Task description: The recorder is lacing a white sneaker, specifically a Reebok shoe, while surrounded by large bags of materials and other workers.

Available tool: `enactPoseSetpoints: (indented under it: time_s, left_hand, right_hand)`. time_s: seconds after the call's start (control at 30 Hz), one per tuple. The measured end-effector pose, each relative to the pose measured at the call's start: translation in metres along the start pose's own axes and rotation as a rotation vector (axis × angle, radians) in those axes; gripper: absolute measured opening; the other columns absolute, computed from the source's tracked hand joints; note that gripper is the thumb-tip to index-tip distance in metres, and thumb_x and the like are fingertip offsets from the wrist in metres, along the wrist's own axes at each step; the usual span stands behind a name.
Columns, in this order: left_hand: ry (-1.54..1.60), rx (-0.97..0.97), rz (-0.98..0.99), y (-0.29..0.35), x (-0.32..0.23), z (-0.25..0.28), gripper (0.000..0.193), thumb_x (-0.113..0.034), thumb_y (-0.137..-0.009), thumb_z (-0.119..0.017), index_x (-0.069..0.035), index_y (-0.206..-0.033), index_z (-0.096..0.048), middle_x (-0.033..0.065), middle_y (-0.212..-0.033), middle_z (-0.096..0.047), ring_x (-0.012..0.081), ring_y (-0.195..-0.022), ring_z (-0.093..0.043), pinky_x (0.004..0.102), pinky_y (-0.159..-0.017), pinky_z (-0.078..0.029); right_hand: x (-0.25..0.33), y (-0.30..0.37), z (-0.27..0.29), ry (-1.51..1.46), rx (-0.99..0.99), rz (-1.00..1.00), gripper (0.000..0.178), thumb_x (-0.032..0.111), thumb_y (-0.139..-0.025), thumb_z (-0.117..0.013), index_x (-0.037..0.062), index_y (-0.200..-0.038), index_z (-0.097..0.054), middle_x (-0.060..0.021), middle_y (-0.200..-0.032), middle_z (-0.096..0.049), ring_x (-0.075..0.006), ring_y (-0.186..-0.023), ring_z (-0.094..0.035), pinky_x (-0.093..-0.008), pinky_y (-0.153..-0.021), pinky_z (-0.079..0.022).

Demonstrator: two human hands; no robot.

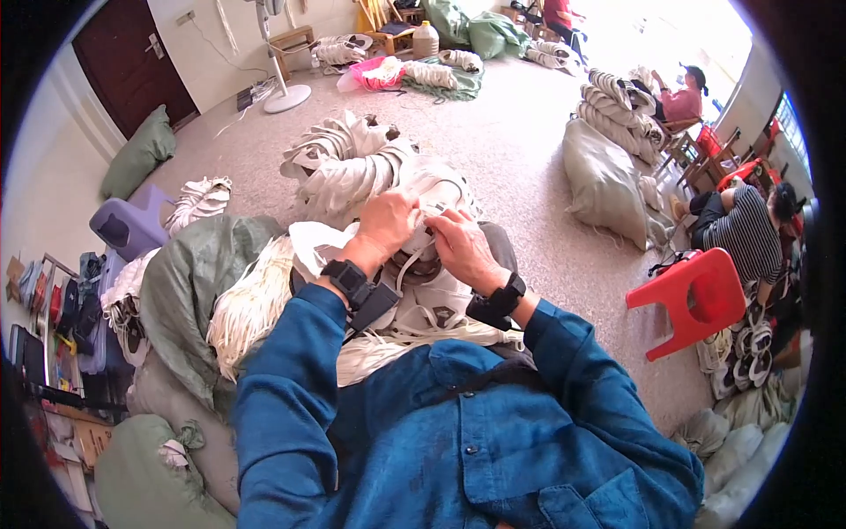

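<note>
In front of my lap, both hands are closed at a white shoe upper (412, 261). My left hand (386, 227) is closed in a pinch on a white shoelace (401, 275), its fingertips partly hidden. Close beside it, my right hand (462, 250) has thumb and fingers pressed together at the upper's dark-edged opening; what lies between them is too small to make out. More white shoe uppers (441, 300) lie beneath my hands. Bundles of loose white laces (256, 309) spread across my lap and to my left.
A curved stack of white shoe uppers (344, 163) lies on the floor ahead. A green sack (198, 282) and a purple stool (132, 220) are at left. To the right are a beige sack (604, 181), a red stool (692, 300) and a person in stripes (745, 234) bending over.
</note>
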State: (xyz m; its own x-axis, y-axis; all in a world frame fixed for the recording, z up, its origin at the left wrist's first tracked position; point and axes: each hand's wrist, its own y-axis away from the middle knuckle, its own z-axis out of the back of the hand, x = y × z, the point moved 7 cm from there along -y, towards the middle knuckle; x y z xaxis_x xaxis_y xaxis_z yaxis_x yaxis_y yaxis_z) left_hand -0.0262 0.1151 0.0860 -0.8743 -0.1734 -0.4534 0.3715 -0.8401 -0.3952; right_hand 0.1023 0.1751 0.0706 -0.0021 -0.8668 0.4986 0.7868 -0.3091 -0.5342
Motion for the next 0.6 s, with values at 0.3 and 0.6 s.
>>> enactPoseSetpoints:
  time_s: [0.3, 0.6]
  left_hand:
    - [-0.531, 0.002, -0.142, 0.028, -0.022, -0.016, 0.023, -0.014, -0.087, -0.061, 0.001, -0.104, -0.063, 0.0168, -0.109, -0.062, 0.0317, -0.101, -0.065, 0.0375, -0.080, -0.057]
    - [-0.185, -0.005, -0.027, 0.022, -0.010, -0.013, 0.023, -0.011, -0.086, -0.056, 0.003, -0.101, -0.066, 0.0225, -0.107, -0.063, 0.0374, -0.104, -0.062, 0.0433, -0.084, -0.055]
  right_hand:
    - [-0.002, 0.001, -0.001, 0.041, -0.028, -0.017, 0.020, 0.010, -0.087, -0.056, 0.0044, -0.105, -0.061, -0.0177, -0.099, -0.062, -0.0373, -0.096, -0.060, -0.0482, -0.085, -0.044]
    - [0.010, -0.008, -0.012, 0.237, -0.024, 0.083, 0.017, 0.022, -0.091, -0.058, 0.0068, -0.085, -0.056, -0.0117, -0.074, -0.062, -0.0326, -0.076, -0.062, -0.0449, -0.075, -0.042]
